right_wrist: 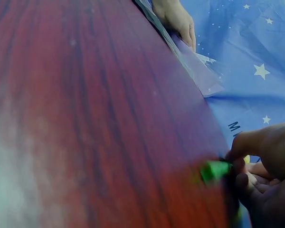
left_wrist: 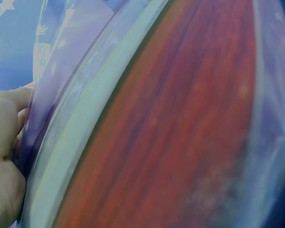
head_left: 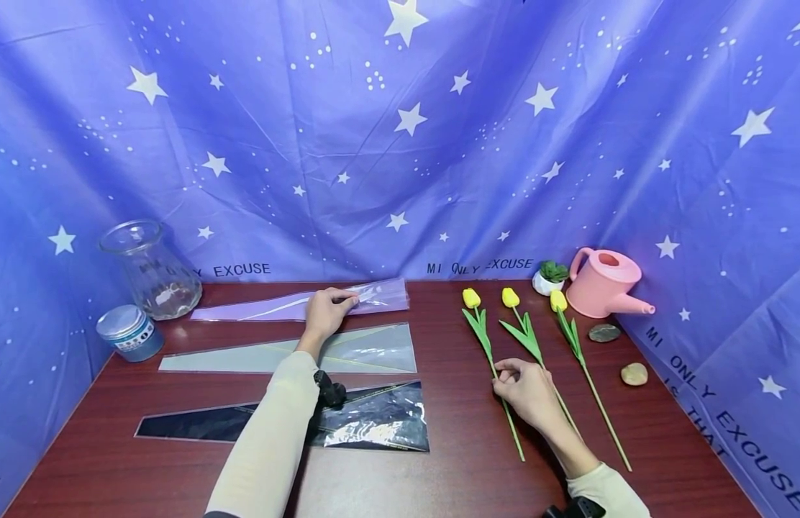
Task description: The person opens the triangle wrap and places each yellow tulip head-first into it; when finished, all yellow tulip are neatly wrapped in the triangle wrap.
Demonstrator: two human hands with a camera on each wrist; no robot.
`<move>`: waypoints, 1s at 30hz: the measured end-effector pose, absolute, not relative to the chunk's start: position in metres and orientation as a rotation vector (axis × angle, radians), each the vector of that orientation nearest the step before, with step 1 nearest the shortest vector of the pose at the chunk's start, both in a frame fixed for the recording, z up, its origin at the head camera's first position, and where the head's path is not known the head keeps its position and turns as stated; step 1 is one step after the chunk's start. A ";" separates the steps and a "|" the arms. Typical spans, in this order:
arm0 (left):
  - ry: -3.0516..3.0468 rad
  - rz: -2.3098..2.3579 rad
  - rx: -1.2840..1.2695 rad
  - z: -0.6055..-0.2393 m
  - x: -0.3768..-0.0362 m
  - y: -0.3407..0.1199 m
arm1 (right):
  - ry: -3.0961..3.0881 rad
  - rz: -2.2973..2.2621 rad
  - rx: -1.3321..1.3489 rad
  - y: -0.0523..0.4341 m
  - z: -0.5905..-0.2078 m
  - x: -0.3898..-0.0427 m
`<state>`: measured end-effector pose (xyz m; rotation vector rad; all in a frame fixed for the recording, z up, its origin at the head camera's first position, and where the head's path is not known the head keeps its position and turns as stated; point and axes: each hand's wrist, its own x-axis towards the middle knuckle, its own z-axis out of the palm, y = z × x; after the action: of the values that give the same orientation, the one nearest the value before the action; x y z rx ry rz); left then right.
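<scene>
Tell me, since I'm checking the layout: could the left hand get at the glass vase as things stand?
Probably yes. The left hand grips the purple sleeve, so it would have to let go first. The glass vase stands upright past the sleeve's narrow end, with only bare table between.

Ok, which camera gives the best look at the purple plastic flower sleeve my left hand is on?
The head view: the whole purple plastic flower sleeve lies at the table's far edge, with the left hand gripping it. The left wrist view shows only a blurred close-up of its film; the right wrist view catches just one end.
</scene>
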<state>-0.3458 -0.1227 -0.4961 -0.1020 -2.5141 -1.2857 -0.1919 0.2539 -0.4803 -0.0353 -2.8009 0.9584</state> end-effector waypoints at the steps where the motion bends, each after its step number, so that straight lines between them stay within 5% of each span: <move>1: -2.516 -1.291 -0.102 -0.496 -0.346 -0.123 | -2.798 0.960 -0.044 0.253 -0.480 -0.192; 12: -2.573 -1.310 -0.093 -0.498 -0.349 -0.122 | -2.665 1.288 -0.083 0.250 -0.463 -0.197; 19: -2.573 -1.321 -0.074 -0.496 -0.346 -0.126 | -2.268 1.932 -0.090 0.241 -0.439 -0.229; 30: -2.569 -1.313 -0.075 -0.497 -0.347 -0.125 | -1.782 2.325 -0.137 0.219 -0.416 -0.281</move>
<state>-0.3467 -0.1246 -0.4970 -0.0753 -2.5685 -1.3130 -0.2810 0.2189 -0.4162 -0.1367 -1.7822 2.3253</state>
